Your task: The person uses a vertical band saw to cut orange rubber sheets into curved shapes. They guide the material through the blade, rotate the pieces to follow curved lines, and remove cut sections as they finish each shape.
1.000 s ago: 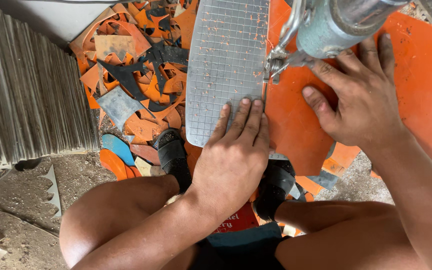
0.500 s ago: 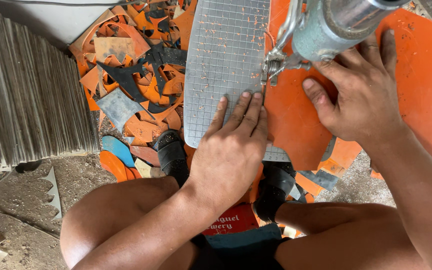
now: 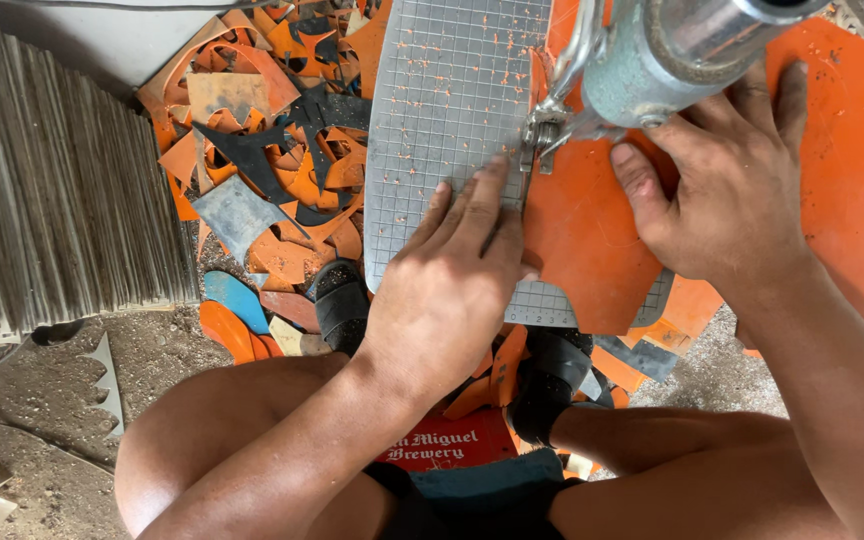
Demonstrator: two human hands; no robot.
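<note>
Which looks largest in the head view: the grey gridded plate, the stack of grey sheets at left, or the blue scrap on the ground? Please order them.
1. stack of grey sheets and grey gridded plate: similar, both cut off by the frame, so unsure.
2. blue scrap: clearly smallest.

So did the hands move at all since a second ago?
Only a little. The left hand slid slightly up the grey grid plate, its fingers closer to the machine's needle part. The right hand stayed flat on the orange sheet beside the machine. Neither hand took hold of or let go of anything; the scrap pile lies as before.
</note>
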